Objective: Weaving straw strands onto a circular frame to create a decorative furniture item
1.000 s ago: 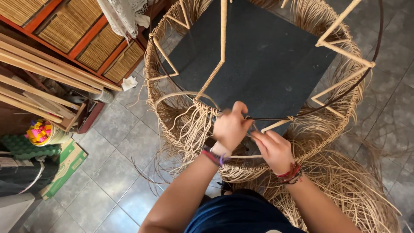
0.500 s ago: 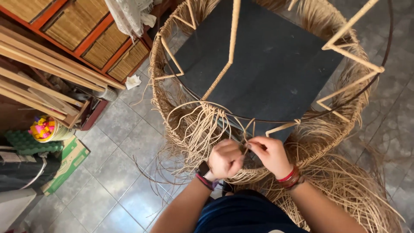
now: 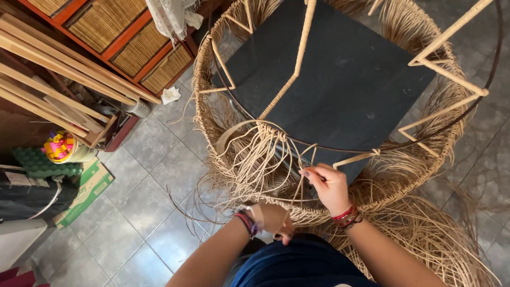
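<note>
Pinching a strand (image 3: 304,187) with my right hand (image 3: 330,187) mid-frame, mid-weave on the frame (image 3: 297,61); left hand (image 3: 273,219) looks clenched. Next probably needs threading through carefully.

Wooden slats (image 3: 50,85), green carton (image 3: 85,188), grey floor tiles (image 3: 149,212)

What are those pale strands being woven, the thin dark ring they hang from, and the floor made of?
The strands look like natural rattan or a similar plant fibre: tan, matt, springy loops that fray at the ends. The dark ring seems to be metal rod, thin, smooth and evenly curved. The floor looks like glazed grey tile, with grout lines and a soft sheen.
</note>
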